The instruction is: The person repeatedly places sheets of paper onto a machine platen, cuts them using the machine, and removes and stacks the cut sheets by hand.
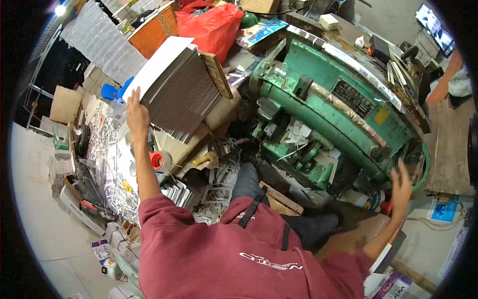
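My left hand [137, 115] is at the left edge of a tall stack of cardboard sheets [186, 92], its fingers stretched out against the white top sheet [162, 67]. The sheets show brown edges, and a wooden board [215, 74] stands against the stack's right side. My right hand [401, 187] is held out at the right end of a large green machine [328, 104], with fingers apart and nothing in them. A worn cylindrical bar [348, 114] runs along the machine's front. Paper scraps [297, 133] lie in its lower part.
White offcuts [117, 174] are heaped at the left, near a red tape roll [157, 160]. A red plastic bag [211, 30] sits behind the stack. Small items, including a black box [380, 49], rest on the machine's top. A lit screen [434, 29] hangs at the upper right.
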### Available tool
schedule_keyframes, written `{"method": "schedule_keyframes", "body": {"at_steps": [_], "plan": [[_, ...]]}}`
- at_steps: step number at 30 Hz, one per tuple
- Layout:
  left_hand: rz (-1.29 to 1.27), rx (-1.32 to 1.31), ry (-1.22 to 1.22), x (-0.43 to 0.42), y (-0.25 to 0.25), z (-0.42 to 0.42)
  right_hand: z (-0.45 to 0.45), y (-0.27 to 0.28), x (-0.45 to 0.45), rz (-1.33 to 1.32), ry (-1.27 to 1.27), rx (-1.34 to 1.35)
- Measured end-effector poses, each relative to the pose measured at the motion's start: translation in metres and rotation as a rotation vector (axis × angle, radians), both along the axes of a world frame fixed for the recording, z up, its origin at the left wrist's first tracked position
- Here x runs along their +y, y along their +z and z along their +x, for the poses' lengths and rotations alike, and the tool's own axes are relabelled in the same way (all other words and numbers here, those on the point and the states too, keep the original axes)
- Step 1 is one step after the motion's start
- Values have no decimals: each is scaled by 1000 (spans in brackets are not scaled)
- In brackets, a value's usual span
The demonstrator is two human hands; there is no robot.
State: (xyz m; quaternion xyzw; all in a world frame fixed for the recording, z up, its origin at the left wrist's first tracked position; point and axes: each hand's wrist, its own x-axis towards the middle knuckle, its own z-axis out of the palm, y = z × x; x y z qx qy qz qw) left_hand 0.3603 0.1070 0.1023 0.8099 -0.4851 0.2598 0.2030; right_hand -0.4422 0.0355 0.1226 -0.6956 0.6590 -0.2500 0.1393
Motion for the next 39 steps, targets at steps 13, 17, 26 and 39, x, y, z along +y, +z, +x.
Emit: {"method": "schedule_keyframes", "body": {"at_steps": [13,17,26,39], "plan": [[174,4,146,2,-4,-23,-181,-241,419,339,-1040,299],[118,-178,105,-25,-5,-54,-163,-209,421,243,-836,360],[62,-8,-749,-119,6,-244,-171,-182,420,250,-883,1],[956,203,-1206,-103,-77,-380,-24,-25,196,-461,-392,479]]}}
